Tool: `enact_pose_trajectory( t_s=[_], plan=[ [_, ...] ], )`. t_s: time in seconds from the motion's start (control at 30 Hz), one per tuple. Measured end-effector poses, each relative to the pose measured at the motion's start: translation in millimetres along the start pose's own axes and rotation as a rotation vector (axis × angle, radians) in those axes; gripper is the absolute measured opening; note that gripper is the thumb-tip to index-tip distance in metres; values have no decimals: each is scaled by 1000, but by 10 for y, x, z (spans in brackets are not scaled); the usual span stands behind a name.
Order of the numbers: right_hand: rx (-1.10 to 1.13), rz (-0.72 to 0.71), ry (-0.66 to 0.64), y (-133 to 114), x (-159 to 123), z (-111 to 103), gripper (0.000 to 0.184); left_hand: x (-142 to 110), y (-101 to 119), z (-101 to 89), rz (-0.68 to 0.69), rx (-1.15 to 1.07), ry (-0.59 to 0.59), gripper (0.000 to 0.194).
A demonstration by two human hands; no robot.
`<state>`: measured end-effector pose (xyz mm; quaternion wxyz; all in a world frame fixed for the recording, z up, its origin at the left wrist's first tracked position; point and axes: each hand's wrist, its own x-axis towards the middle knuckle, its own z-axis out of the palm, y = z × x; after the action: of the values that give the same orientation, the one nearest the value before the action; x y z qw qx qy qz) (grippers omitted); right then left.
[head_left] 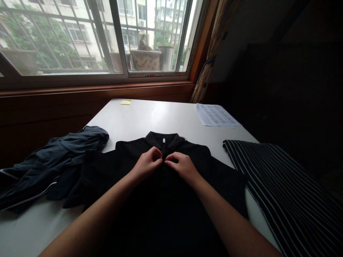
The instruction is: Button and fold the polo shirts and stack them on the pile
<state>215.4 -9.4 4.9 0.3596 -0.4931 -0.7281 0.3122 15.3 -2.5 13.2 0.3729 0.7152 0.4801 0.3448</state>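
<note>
Head view: shirt (160, 210) lies on table (160, 114), collar (152, 140) toward far edge. My left hand (147, 161) and right hand (183, 165) sit just apart at its placket (163, 175), pinches nearly closed; can't tell if I've caught it.

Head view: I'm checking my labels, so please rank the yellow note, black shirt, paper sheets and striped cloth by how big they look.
Largest to smallest:
1. black shirt
2. striped cloth
3. paper sheets
4. yellow note

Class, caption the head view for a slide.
Left hand and right hand pinch at a black shirt spread on a white table.
</note>
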Motion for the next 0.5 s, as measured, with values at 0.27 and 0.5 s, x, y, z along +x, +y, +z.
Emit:
enact_pose_trajectory(
  t_s=[0.27, 0.5],
  plan=[
    [-57, -27, 10, -9, -3, 36, 9, -21, 36, 109, -55, 45, 117, 15],
    [-101, -26, 15, -21, -10, 41, 7, -37, 42, 99, -37, 70, 97, 11]
  ],
)
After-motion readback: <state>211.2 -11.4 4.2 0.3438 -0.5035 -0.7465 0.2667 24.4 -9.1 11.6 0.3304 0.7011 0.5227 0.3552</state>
